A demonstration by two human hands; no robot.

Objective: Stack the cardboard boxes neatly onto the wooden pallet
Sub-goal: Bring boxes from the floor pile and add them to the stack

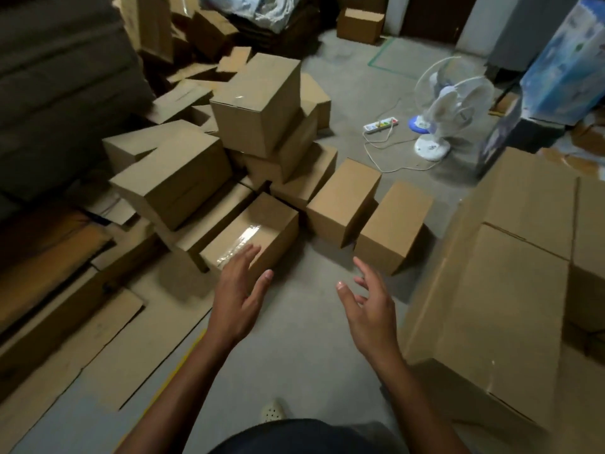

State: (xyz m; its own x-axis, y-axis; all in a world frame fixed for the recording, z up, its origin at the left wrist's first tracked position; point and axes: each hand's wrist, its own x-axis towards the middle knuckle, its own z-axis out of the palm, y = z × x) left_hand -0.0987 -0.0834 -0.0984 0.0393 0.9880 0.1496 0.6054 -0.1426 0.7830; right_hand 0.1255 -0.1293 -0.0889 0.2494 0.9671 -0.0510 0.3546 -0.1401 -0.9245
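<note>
- The taped cardboard box lies on the floor at the front of the loose heap, ahead and slightly left of the person. Its long axis, marked by the shiny tape, runs from near-left to far-right.
- The left hand is the nearer one. Its fingers are spread wide and hold nothing, with the tips over the box's near end. I can't tell whether they touch it.
- The right hand is also wide open and empty, over bare floor to the right of that box. It would need to swing left to take the opposite side.
- No wooden pallet shows; big stacked boxes stand far right.
</note>
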